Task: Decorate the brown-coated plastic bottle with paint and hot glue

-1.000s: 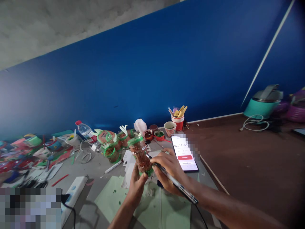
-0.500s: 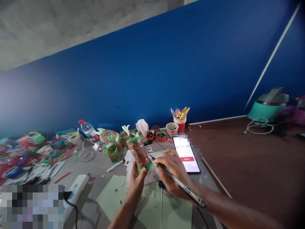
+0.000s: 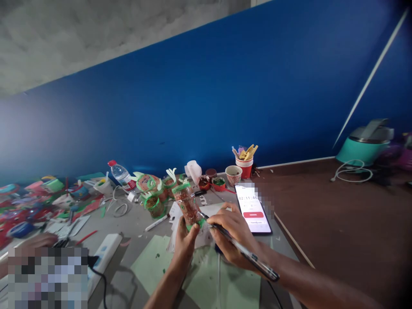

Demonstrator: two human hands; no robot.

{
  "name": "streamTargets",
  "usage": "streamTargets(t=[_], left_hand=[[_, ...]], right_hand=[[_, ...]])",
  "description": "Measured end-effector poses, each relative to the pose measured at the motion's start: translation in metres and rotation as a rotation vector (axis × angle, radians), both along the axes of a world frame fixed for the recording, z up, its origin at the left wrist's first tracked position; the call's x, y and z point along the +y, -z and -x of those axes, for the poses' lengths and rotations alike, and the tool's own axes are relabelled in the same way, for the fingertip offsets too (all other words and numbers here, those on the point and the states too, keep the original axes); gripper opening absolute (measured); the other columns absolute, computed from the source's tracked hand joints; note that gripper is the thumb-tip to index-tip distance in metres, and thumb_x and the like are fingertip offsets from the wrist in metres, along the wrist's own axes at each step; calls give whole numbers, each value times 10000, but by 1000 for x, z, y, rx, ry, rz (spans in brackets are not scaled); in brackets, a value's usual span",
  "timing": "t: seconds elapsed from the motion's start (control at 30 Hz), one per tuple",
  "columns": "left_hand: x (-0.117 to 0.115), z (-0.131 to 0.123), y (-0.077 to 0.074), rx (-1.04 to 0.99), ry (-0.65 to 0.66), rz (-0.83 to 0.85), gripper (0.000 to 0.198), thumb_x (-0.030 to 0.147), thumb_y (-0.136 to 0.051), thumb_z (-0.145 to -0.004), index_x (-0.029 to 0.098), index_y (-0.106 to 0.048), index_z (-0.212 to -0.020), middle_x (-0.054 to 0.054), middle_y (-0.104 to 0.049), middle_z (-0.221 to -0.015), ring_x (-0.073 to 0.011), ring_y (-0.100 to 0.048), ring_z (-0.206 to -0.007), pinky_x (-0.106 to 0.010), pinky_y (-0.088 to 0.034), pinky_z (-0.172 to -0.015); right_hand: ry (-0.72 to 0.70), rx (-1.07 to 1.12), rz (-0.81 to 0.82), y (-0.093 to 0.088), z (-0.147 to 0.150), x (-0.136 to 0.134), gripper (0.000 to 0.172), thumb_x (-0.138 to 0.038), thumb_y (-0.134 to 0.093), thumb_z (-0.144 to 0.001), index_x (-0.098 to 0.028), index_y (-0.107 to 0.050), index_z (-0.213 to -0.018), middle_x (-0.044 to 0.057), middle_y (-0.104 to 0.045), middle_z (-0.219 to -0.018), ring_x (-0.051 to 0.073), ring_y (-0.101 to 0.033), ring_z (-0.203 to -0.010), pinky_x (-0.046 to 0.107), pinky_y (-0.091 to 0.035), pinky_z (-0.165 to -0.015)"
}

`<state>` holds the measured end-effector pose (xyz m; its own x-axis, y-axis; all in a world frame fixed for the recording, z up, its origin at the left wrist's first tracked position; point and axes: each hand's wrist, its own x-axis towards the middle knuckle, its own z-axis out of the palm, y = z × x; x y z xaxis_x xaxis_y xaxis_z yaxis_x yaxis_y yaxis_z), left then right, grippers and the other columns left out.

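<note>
My left hand (image 3: 185, 240) is closed around the lower end of a clear plastic bottle piece (image 3: 186, 204), brown inside with green rims, held upright with a slight tilt. In my right hand (image 3: 233, 231) is a black and clear pen (image 3: 247, 253), its tip touching or very near the lower right side of the bottle piece. Green paper (image 3: 225, 283) lies beneath both hands. Behind the bottle piece stand more green-trimmed pieces, among them a small cup (image 3: 155, 207) with brown filling. A white marker (image 3: 157, 223) rests to the left.
A lit phone (image 3: 254, 210) lies right of my right hand. At the back are a paper cup (image 3: 233, 175), a red cup of tools (image 3: 244, 166) and a water bottle (image 3: 122, 175). A power strip (image 3: 104, 257), craft clutter and another person's hand (image 3: 40, 242) are on the left.
The pen tip has moved slightly down and left, closer against the bottle piece. Another person's hand has come into view at the lower left. My left hand keeps its grip.
</note>
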<state>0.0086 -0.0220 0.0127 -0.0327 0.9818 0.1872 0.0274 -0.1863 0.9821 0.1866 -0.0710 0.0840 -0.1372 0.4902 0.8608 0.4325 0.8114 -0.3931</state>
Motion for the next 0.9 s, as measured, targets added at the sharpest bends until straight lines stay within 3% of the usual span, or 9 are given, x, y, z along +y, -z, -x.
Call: streamTargets(t=[0.27,0.53,0.9], left_hand=[[5,1,8,-14,21,-44,483,502,-716,-703,179,-639,-1054,-77,-705,-1021,-265,-614,-981,-367,-463,-884],[4,-1,0,-20,-9,-2,519,521,-742,-646,181,-651,-1029,-89,-711,-1029,-280,-619,-998,-373,-461,-888],[5,-1,-2,42,-32,-52,467,517,-736,-651,182,-650,-964,-90,-710,-996,-297,-624,-994,-388,-461,-882]], right_hand=[[44,-13,-29,-1,-2,1,259,-131,-512,-847,-219,-544,-1089,33,-672,-840,191,-618,-729,406,-416,-835],[102,-19,2,1,0,3,246,-118,-514,-852,-216,-569,-1070,38,-687,-857,197,-631,-751,405,-416,-846],[76,-67,9,1,3,3,234,-102,-517,-859,-214,-570,-1057,35,-673,-837,191,-619,-740,393,-423,-810]])
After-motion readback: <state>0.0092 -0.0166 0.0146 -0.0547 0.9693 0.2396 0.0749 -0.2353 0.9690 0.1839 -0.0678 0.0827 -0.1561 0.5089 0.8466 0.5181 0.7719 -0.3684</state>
